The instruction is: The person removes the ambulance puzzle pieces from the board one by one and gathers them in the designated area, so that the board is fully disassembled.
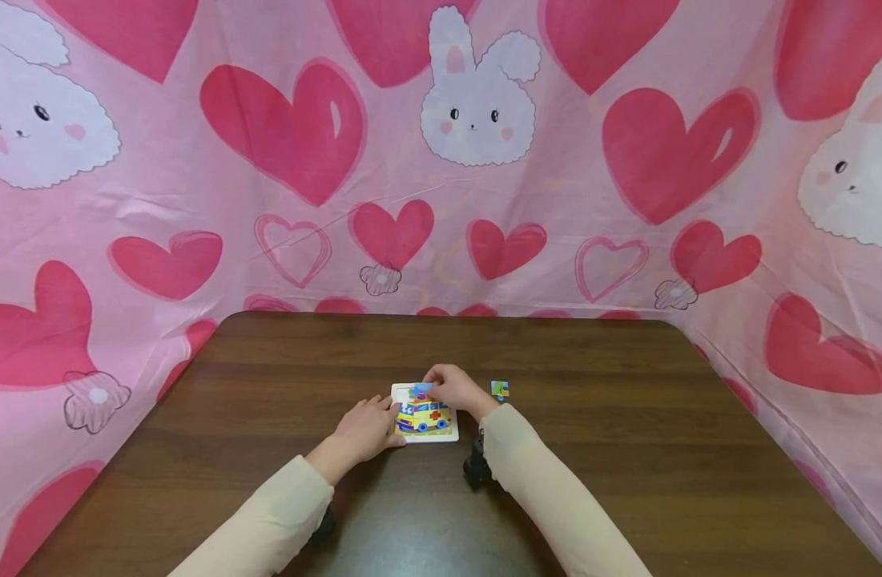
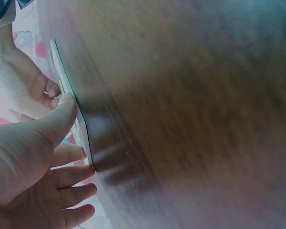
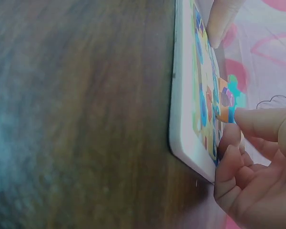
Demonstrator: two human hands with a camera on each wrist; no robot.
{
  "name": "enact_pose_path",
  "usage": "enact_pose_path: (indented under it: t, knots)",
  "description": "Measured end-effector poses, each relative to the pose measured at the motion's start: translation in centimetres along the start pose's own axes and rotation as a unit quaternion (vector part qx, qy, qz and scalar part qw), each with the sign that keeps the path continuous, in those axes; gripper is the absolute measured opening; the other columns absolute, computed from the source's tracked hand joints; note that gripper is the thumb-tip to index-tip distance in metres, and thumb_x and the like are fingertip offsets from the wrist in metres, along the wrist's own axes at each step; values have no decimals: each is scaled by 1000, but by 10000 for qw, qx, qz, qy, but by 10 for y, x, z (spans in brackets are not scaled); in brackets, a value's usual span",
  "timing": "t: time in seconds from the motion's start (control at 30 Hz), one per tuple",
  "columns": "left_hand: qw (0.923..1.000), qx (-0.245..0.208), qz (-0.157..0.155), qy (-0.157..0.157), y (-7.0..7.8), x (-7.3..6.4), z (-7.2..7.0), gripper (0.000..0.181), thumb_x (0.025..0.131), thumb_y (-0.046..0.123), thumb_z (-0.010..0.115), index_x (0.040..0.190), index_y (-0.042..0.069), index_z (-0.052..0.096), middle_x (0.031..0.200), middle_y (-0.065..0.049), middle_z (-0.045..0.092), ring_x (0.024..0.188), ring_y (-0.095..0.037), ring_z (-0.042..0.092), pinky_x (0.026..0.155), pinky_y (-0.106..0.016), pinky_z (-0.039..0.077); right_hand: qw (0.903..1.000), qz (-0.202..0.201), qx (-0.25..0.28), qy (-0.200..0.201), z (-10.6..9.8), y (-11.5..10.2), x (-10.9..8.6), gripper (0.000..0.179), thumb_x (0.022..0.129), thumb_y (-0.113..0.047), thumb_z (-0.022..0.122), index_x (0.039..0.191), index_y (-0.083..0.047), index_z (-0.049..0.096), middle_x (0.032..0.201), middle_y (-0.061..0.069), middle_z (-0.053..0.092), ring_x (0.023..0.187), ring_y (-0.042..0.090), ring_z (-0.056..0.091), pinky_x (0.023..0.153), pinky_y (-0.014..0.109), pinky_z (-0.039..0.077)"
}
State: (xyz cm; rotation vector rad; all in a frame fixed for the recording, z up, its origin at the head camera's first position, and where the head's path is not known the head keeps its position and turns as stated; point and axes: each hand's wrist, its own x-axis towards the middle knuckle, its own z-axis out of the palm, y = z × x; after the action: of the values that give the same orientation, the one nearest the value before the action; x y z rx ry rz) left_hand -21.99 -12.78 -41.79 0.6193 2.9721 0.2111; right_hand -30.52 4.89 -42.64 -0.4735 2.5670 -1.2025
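Observation:
A white-framed jigsaw puzzle (image 1: 453, 437) with a yellow ambulance picture lies on the table. My left hand (image 1: 366, 427) rests at its left side, thumb by the near corner. In the left wrist view the left thumb and fingertips touch the edge of the puzzle, the fingers loosely extended. Over the upper part of the puzzle, my right hand (image 1: 451, 390) pinches a puzzle piece (image 3: 228, 98) between thumb and fingers. That piece is blue, orange and purple and stands tilted above the picture in the right wrist view. Part of the upper right of the puzzle is hidden by the right hand.
Another puzzle piece (image 1: 500, 389), green and blue, lies on the brown wooden table (image 1: 592, 449) to the right of the right hand. A pink cloth (image 1: 477, 192) with hearts and rabbits hangs behind and beside the table. Dark devices sit at both wrists.

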Motion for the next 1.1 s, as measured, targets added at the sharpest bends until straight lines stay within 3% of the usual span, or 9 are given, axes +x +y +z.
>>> enact_pose_path:
  t: [0.43, 0.8, 0.97, 1.1]
  knots:
    - [10000, 68, -43, -13, 1, 0, -2, 59, 82, 37, 67, 124, -3, 55, 130, -21, 49, 122, -38, 41, 101, -49, 30, 9987, -293, 322, -255, -6, 5, -1, 5, 88, -9, 62, 87, -6, 58, 79, 4, 55, 75, 19, 52, 69, 30, 45]
    - [9999, -111, -44, 48, 2, -1, -3, 59, 81, 34, 69, 123, -4, 54, 128, -21, 50, 121, -38, 43, 100, -49, 30, 9965, 45, 822, -161, -9, 7, -4, 7, 90, -12, 60, 91, -5, 58, 77, 6, 53, 66, 18, 51, 57, 26, 46]
    - [9997, -124, 199, 109, -1, 0, -1, 55, 82, 33, 69, 126, 4, 54, 127, -22, 51, 119, -39, 44, 99, -51, 31, 9948, 36, 1011, -103, -9, 10, -3, 7, 90, -11, 59, 91, -4, 58, 74, 6, 54, 62, 17, 52, 55, 25, 45]
    - [9994, -119, 335, -29, 1, -1, -3, 49, 84, 31, 66, 129, 12, 55, 128, -24, 49, 119, -40, 43, 99, -52, 30, 9945, 38, 1050, -53, -11, 12, -3, 8, 90, -11, 60, 92, -4, 60, 76, 7, 54, 63, 17, 53, 56, 25, 47]
